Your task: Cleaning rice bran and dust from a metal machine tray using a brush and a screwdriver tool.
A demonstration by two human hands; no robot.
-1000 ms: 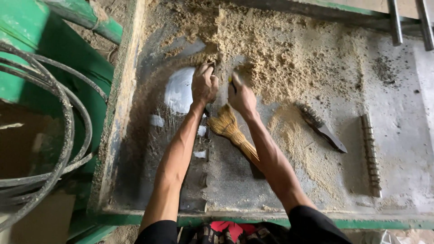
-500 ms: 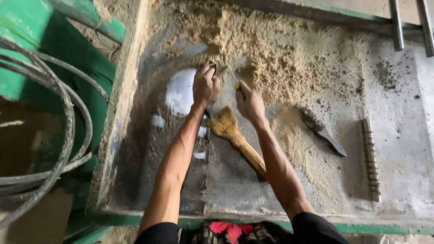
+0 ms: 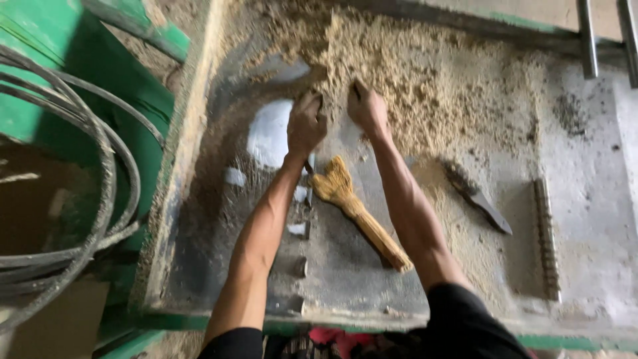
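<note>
Your left hand [image 3: 306,125] and right hand [image 3: 367,108], fingers curled, both dig into the tan sawdust heap [image 3: 425,86]; most of it remains on the grey metal counter [image 3: 585,199], straw hand-broom [image 3: 355,209] lying unused.

No packages, no labels, no signs, no screens to see anywhere.
</note>
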